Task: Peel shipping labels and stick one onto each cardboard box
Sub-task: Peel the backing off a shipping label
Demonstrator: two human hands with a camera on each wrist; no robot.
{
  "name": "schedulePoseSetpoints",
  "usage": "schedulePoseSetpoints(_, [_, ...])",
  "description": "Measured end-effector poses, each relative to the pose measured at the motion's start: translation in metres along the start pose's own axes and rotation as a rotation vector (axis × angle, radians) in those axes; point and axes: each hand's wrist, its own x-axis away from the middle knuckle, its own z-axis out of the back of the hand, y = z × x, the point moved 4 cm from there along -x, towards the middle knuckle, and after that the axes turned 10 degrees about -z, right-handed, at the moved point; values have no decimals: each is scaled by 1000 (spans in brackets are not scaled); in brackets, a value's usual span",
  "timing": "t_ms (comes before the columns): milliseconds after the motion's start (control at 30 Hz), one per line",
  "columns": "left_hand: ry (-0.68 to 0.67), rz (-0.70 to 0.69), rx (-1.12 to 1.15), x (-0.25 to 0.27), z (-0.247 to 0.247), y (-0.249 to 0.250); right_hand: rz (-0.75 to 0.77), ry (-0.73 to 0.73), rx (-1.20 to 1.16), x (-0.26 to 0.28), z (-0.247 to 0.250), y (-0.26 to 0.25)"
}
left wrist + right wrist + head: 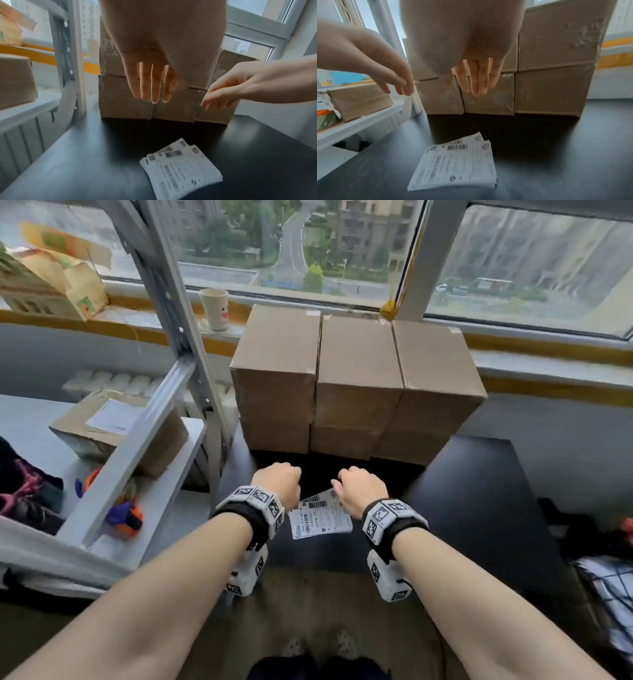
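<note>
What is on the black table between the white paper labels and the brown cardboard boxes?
Nothing: only bare black table lies between the stack of white paper labels and the brown cardboard boxes, clearest in the right wrist view.

Print on the shipping labels (320, 517) is too small and blurred to read in any view; only barcode blocks can be made out. The number of sheets in the stack cannot be counted. In the head view the right hand (359, 489) covers the stack's upper right corner and the left hand (278, 482) its left edge, and the fingers of both point away, out of sight. The lower cardboard boxes (356, 440) show only their front faces; rear rows, if any, are hidden. A shelf rail crosses the box on the shelf (102, 426), whose label is illegible. The black table (479, 491) is cut off at the lower frame edge of both wrist views.
</note>
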Motion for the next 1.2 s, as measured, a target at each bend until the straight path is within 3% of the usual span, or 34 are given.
schedulePoseSetpoints(233, [-22, -10, 105, 5, -67, -5, 0, -138, -71, -5, -66, 20])
schedulePoseSetpoints(533, [11, -61, 222, -5, -128, -15, 93, -145, -124, -22, -115, 25])
schedulePoseSetpoints(700, [-130, -11, 169, -10, -147, -25, 83, -158, -171, -28, -133, 31])
schedulePoseSetpoints(833, [-160, -20, 157, -8, -154, -22, 46, -170, -203, -29, -137, 33])
schedulePoseSetpoints(1200, [67, 24, 295, -11, -139, -12, -29, -150, -252, -32, -130, 35])
